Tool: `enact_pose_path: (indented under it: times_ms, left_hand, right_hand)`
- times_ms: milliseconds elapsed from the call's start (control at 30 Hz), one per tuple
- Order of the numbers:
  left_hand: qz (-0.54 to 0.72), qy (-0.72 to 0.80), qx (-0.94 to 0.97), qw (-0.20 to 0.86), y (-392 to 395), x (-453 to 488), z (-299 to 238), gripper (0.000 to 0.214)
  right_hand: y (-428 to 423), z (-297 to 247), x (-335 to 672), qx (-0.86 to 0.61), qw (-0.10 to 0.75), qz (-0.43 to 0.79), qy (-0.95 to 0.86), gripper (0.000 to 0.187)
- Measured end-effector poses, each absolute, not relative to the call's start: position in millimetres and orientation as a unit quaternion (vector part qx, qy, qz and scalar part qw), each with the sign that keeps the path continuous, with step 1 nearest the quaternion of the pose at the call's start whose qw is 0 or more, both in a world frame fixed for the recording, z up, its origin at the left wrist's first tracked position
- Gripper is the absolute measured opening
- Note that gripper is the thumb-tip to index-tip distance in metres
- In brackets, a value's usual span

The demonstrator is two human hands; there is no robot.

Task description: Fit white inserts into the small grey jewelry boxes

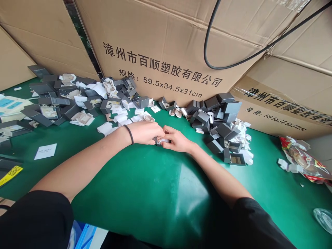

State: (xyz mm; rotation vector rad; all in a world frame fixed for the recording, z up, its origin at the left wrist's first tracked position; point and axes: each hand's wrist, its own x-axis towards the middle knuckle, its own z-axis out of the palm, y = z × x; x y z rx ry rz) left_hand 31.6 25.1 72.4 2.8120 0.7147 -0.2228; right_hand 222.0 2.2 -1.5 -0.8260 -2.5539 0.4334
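My left hand point(147, 132) and my right hand point(176, 139) meet over the middle of the green table. Between them is a small dark grey box point(157, 141) with a pale part showing, mostly covered by my fingers. Both hands are closed on it, the left from above and the right from the side. Just behind my left hand lie crumpled white paper inserts point(121, 119). A heap of similar dark grey boxes point(62, 100), several with lids up, spreads at the back left. Another pile of grey boxes point(223, 114) is on the right.
Large cardboard cartons point(155, 41) wall off the table's back, with a black cable point(207, 52) hanging in front. A white card point(45, 151) lies at left. At right are a red snack bag point(303, 160) and a clear glass dish point(324, 219).
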Motion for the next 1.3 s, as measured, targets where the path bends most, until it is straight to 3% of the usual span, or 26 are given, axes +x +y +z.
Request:
enact_pose_path:
  times_ms: [500, 800, 1300]
  left_hand:
    - [-0.085, 0.242, 0.960, 0.109, 24.9, 30.1, 73.8, 0.009]
    - [-0.085, 0.227, 0.966, 0.091, 24.4, 30.3, 71.7, 0.010]
    - [-0.069, 0.207, 0.972, 0.086, 23.9, 33.7, 66.9, 0.012]
  right_hand:
    - [-7.3, 2.7, 215.5, -0.273, 0.214, 0.063, -0.936, 0.018]
    - [-9.8, 5.5, 215.4, -0.266, 0.168, -0.033, -0.949, 0.023]
    - [-30.0, -12.1, 219.6, -0.279, 0.197, -0.063, -0.938, 0.025]
